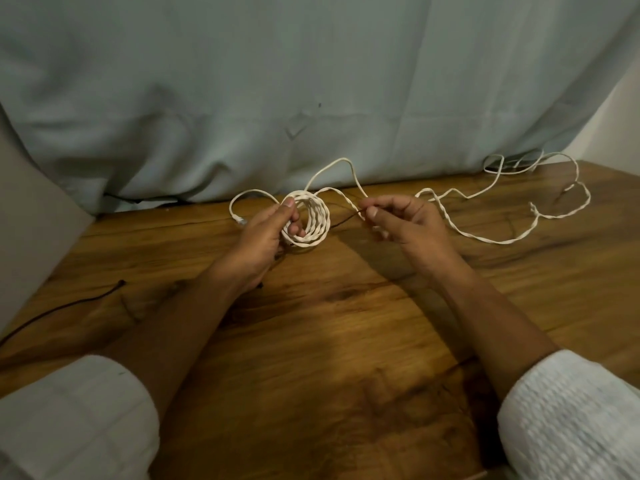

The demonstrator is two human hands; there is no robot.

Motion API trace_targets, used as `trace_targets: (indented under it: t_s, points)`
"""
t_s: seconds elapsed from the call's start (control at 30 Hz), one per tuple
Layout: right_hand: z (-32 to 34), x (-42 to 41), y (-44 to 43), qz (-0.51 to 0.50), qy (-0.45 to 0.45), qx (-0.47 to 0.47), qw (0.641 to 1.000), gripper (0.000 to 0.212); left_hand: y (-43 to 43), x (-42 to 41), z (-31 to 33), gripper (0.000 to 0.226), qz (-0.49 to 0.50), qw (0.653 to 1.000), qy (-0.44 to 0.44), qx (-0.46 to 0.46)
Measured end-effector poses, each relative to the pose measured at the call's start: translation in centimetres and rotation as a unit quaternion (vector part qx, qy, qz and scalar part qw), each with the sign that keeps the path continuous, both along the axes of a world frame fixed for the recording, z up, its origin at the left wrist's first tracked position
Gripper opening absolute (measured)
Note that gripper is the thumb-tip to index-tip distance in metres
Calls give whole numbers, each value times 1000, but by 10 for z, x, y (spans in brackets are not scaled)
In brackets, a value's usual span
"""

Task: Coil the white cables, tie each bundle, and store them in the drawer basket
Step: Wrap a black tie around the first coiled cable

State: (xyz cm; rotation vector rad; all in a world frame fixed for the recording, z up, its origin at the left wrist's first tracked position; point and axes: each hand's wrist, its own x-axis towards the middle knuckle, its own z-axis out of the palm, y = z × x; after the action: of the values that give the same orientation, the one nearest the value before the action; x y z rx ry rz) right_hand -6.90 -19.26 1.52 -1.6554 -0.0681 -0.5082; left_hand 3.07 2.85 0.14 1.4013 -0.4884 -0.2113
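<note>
My left hand (266, 233) grips a round coil of white twisted cable (311, 221), thumb on top and fingers through the loops, just above the wooden table (346, 323). A short end with a plug (240, 220) hangs left of the coil. My right hand (405, 223) pinches the loose run of the same cable near the coil, together with a thin dark string (346, 220) that leads toward the coil. The uncoiled white cable (502, 233) snakes over the table to the far right corner. No drawer basket is in view.
A pale blue cloth (311, 81) hangs behind the table's far edge. A thin dark cord (69, 303) lies on the table at the left. A grey panel (31, 220) stands along the left side. A dark object (512, 162) sits at the far right corner.
</note>
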Motion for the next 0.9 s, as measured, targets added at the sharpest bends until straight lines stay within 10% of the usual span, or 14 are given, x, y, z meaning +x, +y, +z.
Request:
trace_targets:
  t_s: [0.9]
  points:
    - [-14, 10, 31, -30, 82, 181, 980, 17, -74, -32, 9, 56, 141, 971, -161, 109]
